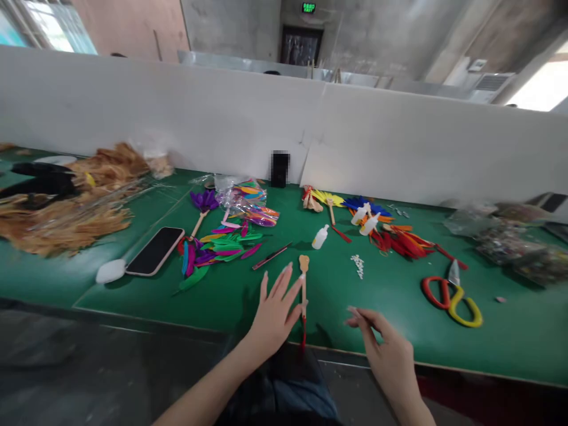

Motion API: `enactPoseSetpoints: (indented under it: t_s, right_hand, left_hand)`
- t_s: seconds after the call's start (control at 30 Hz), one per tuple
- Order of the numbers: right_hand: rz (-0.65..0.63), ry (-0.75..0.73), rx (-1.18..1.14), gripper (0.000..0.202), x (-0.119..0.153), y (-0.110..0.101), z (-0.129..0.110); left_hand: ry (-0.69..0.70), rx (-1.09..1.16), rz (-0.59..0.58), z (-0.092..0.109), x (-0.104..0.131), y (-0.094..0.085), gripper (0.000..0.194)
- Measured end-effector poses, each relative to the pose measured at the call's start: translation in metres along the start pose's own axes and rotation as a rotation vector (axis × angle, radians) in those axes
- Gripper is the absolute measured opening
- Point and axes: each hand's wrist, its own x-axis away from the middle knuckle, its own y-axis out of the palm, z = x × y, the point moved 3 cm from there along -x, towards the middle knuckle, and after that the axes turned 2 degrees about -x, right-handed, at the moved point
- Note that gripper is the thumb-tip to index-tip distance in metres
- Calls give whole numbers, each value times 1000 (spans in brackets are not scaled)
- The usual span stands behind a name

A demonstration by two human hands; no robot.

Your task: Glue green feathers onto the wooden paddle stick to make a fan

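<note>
My left hand lies over the table with its fingers spread, the index finger and thumb touching a small wooden fan handle. That handle has a wide flat head and a thin stick, and a red tassel hangs from its lower end toward the table edge. To the right, my right hand hovers above the green tabletop with thumb and fingertips pinched together; whatever is between them, if anything, is too small to make out. Ahead of the hands are a white glue bottle, a pair of tweezers and a little pile of white bits.
Colourful feathers, a purple feather fan and a phone lie left. At right are scissors, red feathers and bagged beads. Brown feathers fill the far left. A white partition stands behind.
</note>
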Motion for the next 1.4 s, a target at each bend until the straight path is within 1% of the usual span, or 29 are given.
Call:
enactPoseSetpoints:
  t_s: [0.03, 0.1, 0.2, 0.27, 0.3, 0.33, 0.37, 0.43, 0.5, 0.53, 0.57, 0.63, 0.7, 0.8, 0.87, 0.93, 1.03, 1.13, 1.2, 1.27, 1.33, 1.4]
  right_hand:
    - [-40, 31, -27, 30, -1, 3, 3]
    - [-87, 90, -76, 31, -1, 7, 12]
    - [-64, 176, -134, 30, -1, 9, 26]
    - [-54, 219, -175, 33, -3, 11, 32]
    - [-68, 234, -203, 35, -5, 13, 34]
    - [-100, 250, -237, 36, -7, 15, 35]
    - [-142, 267, -278, 38, -10, 19, 35]
    - [-219, 303, -361, 43, -16, 27, 34]
    - [-248, 329, -411, 42, -22, 34, 29]
    - [-241, 334, -422, 40, -26, 36, 26]
    - [-227, 334, -424, 37, -29, 38, 22]
    - [-214, 326, -424, 33, -33, 41, 16]
    - [-217, 316, -440, 34, -35, 43, 13]
    - [-182, 333, -517, 41, -35, 48, 17]
    - [-155, 352, -586, 39, -33, 54, 23]
    - [-145, 357, -629, 34, -32, 61, 28]
    - [-141, 351, -643, 32, -31, 68, 34]
    - [-143, 343, -645, 34, -30, 70, 35]
    - [-143, 348, -650, 40, -29, 71, 34]
    - [-139, 353, -655, 47, -29, 71, 33]
    - [-137, 351, -657, 50, -30, 71, 32]
    - [-142, 344, -654, 48, -32, 71, 31]
  left_hand:
    - [-54, 15, 40, -13, 1, -10, 46]
    - [-156, 58, 138, -47, 4, -29, 41]
    - [-318, 99, 318, -108, 9, -56, 33]
    - [-409, 80, 445, -147, 12, -70, 28]
    - [-444, 51, 494, -163, 11, -75, 28]
    - [-435, 20, 472, -176, 9, -77, 28]
    - [-420, -21, 400, -186, 4, -76, 28]
    - [-411, -86, 218, -200, -6, -69, 31]
    - [-417, -125, 37, -208, -17, -60, 32]
    - [-420, -133, -29, -211, -22, -55, 29]
    - [-419, -135, -79, -213, -26, -52, 25]
    - [-408, -128, -132, -218, -32, -47, 19]
    - [-396, -117, -161, -222, -34, -45, 17]
    - [-383, -109, -182, -225, -38, -47, 16]
    - [-375, -113, -165, -221, -43, -49, 19]
    - [-347, -112, -136, -210, -52, -48, 24]
    - [-243, -156, -134, -191, -73, -38, 32]
    - [-172, -257, -222, -181, -94, -21, 38]
    - [-174, -290, -270, -182, -105, -11, 37]
    - [-192, -300, -282, -186, -113, -5, 34]
    - [-214, -310, -286, -190, -117, -2, 30]
    - [-227, -308, -287, -193, -119, -1, 26]
